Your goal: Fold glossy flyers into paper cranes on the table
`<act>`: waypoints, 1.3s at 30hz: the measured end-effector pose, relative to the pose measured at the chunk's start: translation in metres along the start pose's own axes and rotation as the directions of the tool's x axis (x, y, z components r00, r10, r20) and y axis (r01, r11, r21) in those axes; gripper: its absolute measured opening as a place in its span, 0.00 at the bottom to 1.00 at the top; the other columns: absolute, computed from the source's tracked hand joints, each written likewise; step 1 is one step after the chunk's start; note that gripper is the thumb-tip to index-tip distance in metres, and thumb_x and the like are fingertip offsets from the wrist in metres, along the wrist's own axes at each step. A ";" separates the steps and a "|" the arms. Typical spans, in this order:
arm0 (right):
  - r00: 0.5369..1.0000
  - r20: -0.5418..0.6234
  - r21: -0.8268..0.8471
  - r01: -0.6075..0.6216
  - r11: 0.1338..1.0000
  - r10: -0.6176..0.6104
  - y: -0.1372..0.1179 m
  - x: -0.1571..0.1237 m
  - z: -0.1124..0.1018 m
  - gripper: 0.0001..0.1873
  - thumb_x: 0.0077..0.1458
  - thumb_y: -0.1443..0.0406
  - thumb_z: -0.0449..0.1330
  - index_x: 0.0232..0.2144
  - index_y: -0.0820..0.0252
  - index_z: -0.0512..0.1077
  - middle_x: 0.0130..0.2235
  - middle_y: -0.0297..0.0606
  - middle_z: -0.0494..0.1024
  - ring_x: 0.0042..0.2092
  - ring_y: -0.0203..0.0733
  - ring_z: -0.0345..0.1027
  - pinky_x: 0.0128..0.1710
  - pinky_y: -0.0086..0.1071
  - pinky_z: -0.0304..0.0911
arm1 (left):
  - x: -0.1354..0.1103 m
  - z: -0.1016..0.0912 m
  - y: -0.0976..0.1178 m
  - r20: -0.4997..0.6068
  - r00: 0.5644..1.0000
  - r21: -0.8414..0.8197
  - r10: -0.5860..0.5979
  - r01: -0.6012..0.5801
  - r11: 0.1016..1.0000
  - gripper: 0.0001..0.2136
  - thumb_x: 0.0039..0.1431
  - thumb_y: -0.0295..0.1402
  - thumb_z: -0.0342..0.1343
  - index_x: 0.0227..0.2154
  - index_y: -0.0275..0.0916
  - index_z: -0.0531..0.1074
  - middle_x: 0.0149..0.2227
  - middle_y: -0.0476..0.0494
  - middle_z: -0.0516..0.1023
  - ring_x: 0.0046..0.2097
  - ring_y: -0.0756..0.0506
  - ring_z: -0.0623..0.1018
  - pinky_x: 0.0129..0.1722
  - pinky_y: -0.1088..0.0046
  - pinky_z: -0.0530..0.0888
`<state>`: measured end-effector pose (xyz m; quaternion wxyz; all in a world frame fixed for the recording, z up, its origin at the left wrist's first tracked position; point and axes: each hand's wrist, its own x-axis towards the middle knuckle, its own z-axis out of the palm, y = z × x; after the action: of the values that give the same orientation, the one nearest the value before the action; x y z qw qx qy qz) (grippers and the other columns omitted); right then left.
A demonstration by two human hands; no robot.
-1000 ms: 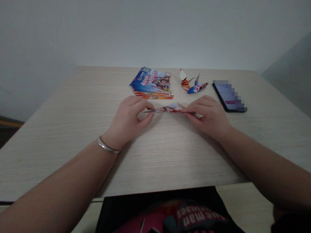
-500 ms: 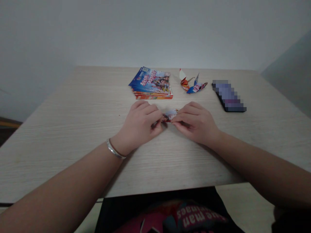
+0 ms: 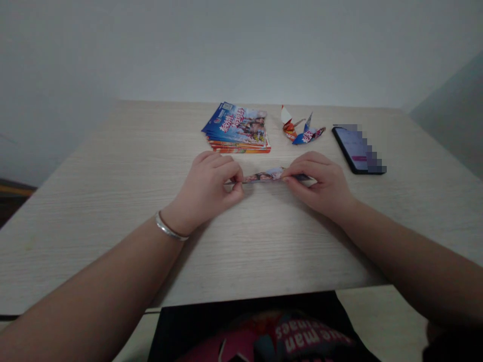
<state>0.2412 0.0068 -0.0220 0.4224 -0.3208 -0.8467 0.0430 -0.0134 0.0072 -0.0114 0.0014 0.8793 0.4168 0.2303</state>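
A narrow folded piece of printed paper (image 3: 263, 175) stretches between my two hands, just above or on the table. My left hand (image 3: 213, 183) pinches its left end between thumb and fingers. At the other end, my right hand (image 3: 319, 180) grips the paper in a similar pinch, with a dark tip showing among the fingers. Parts of both paper ends are hidden by the fingers. Behind my left hand lies a fanned stack of colourful printed sheets (image 3: 237, 125), blue on top with orange edges below.
Two folded paper cranes (image 3: 304, 134), orange and blue, rest to the right of the stack. A dark-edged phone (image 3: 354, 151), partly pixelated, lies farther right. The pale wooden table (image 3: 94, 176) meets a wall (image 3: 264, 50) at the back; its near edge is by my lap.
My hands have moved apart, left hand leftward and right hand rightward. More of the folded paper now shows between them. The view has shifted slightly.
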 end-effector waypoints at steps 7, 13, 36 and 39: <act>0.999 -0.004 0.003 -0.047 0.999 0.047 0.005 -0.002 -0.006 0.05 0.57 0.69 0.61 0.31 0.55 0.75 0.31 0.37 0.78 0.35 0.41 0.72 0.37 0.37 0.67 | -0.003 -0.007 -0.003 0.003 0.999 0.061 -0.031 0.031 0.998 0.04 0.54 0.30 0.52 0.25 0.40 0.69 0.30 0.46 0.76 0.38 0.43 0.75 0.46 0.64 0.69; 0.996 -0.007 -0.011 -0.088 0.996 0.088 0.009 -0.004 -0.010 0.05 0.57 0.68 0.61 0.31 0.53 0.75 0.31 0.36 0.78 0.35 0.43 0.72 0.37 0.40 0.68 | -0.005 -0.009 -0.004 0.014 0.999 0.106 -0.049 0.047 0.993 0.04 0.54 0.30 0.52 0.26 0.40 0.69 0.31 0.46 0.75 0.39 0.43 0.75 0.47 0.64 0.69; 0.915 0.401 0.192 -0.038 0.981 -0.043 0.037 -0.010 -0.007 0.05 0.58 0.65 0.62 0.36 0.55 0.79 0.42 0.41 0.82 0.46 0.45 0.75 0.50 0.42 0.69 | -0.006 0.014 -0.013 0.227 0.945 -0.187 0.236 -0.196 0.963 0.17 0.68 0.38 0.50 0.56 0.41 0.73 0.62 0.41 0.72 0.63 0.40 0.70 0.65 0.56 0.65; 0.910 0.413 0.105 -0.084 0.991 0.033 0.035 -0.008 -0.005 0.06 0.58 0.61 0.62 0.32 0.56 0.77 0.43 0.42 0.82 0.47 0.48 0.74 0.50 0.45 0.68 | -0.006 0.017 -0.010 0.254 0.937 -0.162 0.241 -0.204 0.965 0.18 0.68 0.41 0.51 0.55 0.41 0.73 0.63 0.42 0.71 0.64 0.39 0.68 0.66 0.54 0.63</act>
<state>0.2658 0.0286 -0.0368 0.2522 -0.3038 -0.9024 0.1729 -0.0169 0.0121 -0.0314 0.0912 0.9421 0.2939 0.1334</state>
